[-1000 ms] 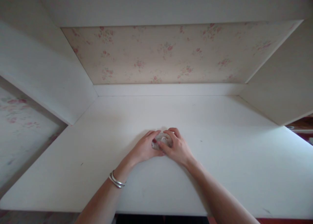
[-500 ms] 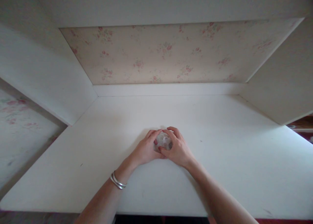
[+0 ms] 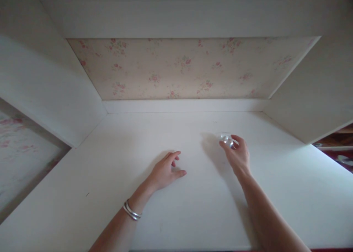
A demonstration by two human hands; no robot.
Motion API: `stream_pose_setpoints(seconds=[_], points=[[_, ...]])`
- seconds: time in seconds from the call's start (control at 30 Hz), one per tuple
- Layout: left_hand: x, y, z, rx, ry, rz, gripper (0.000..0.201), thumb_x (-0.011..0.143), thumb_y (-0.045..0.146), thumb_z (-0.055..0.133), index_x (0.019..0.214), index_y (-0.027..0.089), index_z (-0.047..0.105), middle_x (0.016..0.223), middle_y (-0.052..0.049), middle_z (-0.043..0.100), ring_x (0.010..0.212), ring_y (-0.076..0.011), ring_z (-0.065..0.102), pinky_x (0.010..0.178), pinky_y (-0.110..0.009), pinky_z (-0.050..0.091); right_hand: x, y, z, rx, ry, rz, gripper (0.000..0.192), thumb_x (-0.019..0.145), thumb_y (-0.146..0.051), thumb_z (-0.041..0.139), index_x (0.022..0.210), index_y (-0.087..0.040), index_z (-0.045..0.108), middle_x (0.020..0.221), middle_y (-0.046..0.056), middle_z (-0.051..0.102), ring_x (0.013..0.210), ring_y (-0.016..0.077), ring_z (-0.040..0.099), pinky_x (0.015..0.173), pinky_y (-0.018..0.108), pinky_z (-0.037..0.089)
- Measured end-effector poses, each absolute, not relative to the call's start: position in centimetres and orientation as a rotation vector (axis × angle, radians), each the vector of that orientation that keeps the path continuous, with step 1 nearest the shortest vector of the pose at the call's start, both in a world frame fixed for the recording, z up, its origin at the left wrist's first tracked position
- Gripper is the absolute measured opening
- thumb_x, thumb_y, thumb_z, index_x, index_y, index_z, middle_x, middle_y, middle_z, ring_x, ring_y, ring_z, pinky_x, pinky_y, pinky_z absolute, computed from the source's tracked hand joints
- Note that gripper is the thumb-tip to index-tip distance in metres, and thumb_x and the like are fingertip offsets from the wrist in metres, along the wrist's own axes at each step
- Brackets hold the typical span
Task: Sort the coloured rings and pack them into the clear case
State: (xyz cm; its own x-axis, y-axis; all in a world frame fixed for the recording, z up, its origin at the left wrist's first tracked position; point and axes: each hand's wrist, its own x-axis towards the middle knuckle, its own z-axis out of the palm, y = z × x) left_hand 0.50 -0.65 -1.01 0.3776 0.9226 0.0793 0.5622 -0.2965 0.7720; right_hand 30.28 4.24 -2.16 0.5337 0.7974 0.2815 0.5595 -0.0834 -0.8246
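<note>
My right hand (image 3: 238, 155) holds a small clear, glassy object (image 3: 226, 138) at its fingertips, raised a little over the white desk top (image 3: 193, 200), right of centre. What the object is cannot be made out. My left hand (image 3: 165, 171) rests on the desk near the middle, fingers loosely curled and holding nothing. Two silver bangles (image 3: 131, 210) circle my left wrist.
The desk sits in a white alcove with side panels (image 3: 49, 97) on the left and right, and a floral wallpaper back (image 3: 187, 68). A low white ledge (image 3: 182, 105) runs along the back. Dark red floor (image 3: 339, 154) shows at far right.
Both hands were cupped together on the clear object at the desk's middle. Now my right hand has carried it up and to the right, while my left hand stays on the desk.
</note>
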Motion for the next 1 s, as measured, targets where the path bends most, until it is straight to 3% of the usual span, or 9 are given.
stream_pose_setpoints(seconds=[0.33, 0.63, 0.77, 0.87, 1.0], points=[[0.7, -0.3, -1.2, 2.032, 1.297, 0.669, 0.043, 0.078, 0.04, 0.063, 0.117, 0.022, 0.057, 0.097, -0.001, 0.065, 0.085, -0.0147, 0.059, 0.08, -0.028, 0.047, 38.4, 7.6, -1.0, -2.093, -1.293, 0.071, 0.073, 0.065, -0.053, 0.063, 0.127, -0.017, 0.048, 0.115, 0.014, 0.057, 0.098, 0.0278, 0.058, 0.083, 0.04, 0.045], [0.7, -0.3, -1.1, 2.052, 1.276, 0.687, 0.036, 0.08, 0.039, 0.061, 0.111, 0.021, 0.062, 0.094, -0.002, 0.066, 0.085, -0.0151, 0.059, 0.08, -0.027, 0.047, 39.7, 8.3, -1.0, -2.149, -1.396, 0.056, 0.072, 0.066, -0.05, 0.062, 0.127, -0.014, 0.049, 0.12, 0.019, 0.054, 0.104, 0.0321, 0.054, 0.084, 0.042, 0.042], [0.8, -0.3, -1.2, 2.041, 1.271, 0.699, 0.034, 0.081, 0.039, 0.059, 0.109, 0.022, 0.063, 0.093, -0.002, 0.066, 0.085, -0.0153, 0.059, 0.08, -0.027, 0.047, 36.2, 6.2, 0.5, -1.888, -1.362, -0.134, 0.055, 0.07, -0.051, 0.059, 0.114, -0.019, 0.058, 0.117, 0.014, 0.057, 0.107, 0.0294, 0.051, 0.089, 0.042, 0.039], [0.9, -0.3, -1.4, 2.015, 1.274, 0.704, 0.031, 0.082, 0.038, 0.058, 0.108, 0.021, 0.063, 0.093, -0.002, 0.066, 0.084, -0.0149, 0.059, 0.079, -0.027, 0.048, 31.0, 3.9, 1.0, -1.71, -1.294, 0.186, 0.04, 0.075, -0.051, 0.055, 0.098, -0.019, 0.063, 0.088, 0.007, 0.065, 0.077, 0.0199, 0.059, 0.072, 0.032, 0.045], [0.9, -0.4, -1.7, 1.937, 1.296, 0.718, 0.051, 0.083, 0.035, 0.054, 0.131, 0.021, 0.046, 0.102, -0.003, 0.064, 0.079, -0.0132, 0.059, 0.077, -0.027, 0.05, 21.9, 0.9, 0.4, -1.543, -1.45, 0.81, 0.041, 0.082, -0.053, 0.047, 0.072, -0.017, 0.063, 0.059, 0.0, 0.057, 0.052, 0.0127, 0.049, 0.05, 0.023, 0.036]])
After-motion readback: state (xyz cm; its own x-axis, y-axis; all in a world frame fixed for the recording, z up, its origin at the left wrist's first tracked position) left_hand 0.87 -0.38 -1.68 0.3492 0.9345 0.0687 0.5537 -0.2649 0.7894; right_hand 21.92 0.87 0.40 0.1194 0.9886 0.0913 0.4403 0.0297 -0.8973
